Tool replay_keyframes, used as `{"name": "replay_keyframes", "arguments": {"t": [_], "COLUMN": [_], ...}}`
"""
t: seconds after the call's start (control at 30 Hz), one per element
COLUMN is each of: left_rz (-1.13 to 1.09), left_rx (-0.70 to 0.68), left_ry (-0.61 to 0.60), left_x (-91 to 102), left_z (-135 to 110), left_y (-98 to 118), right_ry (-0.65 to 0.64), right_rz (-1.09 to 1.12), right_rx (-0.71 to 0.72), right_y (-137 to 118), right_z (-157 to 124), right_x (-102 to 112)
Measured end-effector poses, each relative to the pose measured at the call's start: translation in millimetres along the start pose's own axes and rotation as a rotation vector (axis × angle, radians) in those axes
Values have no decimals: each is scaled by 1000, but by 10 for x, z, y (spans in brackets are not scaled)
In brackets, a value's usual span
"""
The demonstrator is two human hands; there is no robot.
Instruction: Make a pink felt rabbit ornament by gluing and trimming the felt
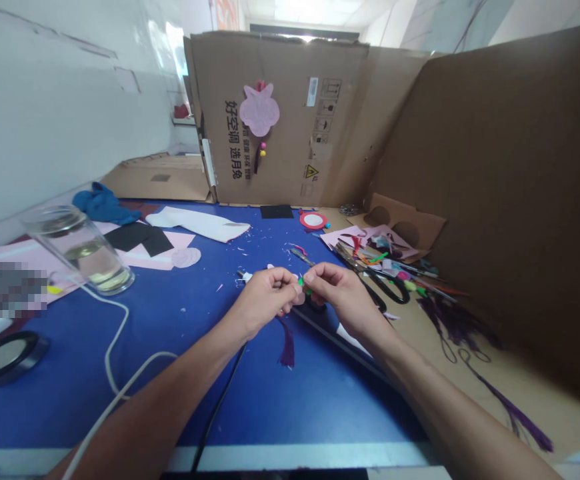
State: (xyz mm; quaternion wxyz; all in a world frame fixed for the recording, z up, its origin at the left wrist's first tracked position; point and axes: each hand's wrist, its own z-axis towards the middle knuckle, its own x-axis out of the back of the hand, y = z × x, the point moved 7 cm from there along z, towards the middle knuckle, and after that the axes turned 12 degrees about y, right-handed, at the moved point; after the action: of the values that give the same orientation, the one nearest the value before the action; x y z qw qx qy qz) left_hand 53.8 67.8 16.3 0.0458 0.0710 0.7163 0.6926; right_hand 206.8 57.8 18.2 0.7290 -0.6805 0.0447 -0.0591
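Observation:
My left hand and my right hand meet over the blue table mat, both pinched closed. Between the fingertips sits a small green bead. A dark purple tassel hangs down from my left hand on a thin cord. The two hands almost touch at the fingertips.
A glass of liquid stands at left beside white and black cables. Black scissors, coloured scraps and purple tassels lie at right. Cardboard walls enclose the back and right; a pink felt ornament hangs there.

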Motion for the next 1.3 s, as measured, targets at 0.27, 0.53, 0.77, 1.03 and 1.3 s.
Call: {"name": "replay_keyframes", "arguments": {"t": [0.27,0.53,0.77,1.03,1.3], "left_rz": [-15,-90,-78,-58,-31], "left_rx": [-13,21,47,35,44], "left_ry": [28,45,24,7,19], "left_x": [2,27,-4,-9,-13], "left_z": [-1,2,-12,-12,-2], "left_y": [-26,25,18,0,-29], "right_ry": [17,40,20,21,18], "right_rz": [-45,42,33,1,-6], "right_rx": [53,-26,-18,-2,12], "right_y": [-30,15,-9,-46,-32], "right_z": [-10,22,2,-12,-18], "right_x": [-4,54,21,3,-14]}}
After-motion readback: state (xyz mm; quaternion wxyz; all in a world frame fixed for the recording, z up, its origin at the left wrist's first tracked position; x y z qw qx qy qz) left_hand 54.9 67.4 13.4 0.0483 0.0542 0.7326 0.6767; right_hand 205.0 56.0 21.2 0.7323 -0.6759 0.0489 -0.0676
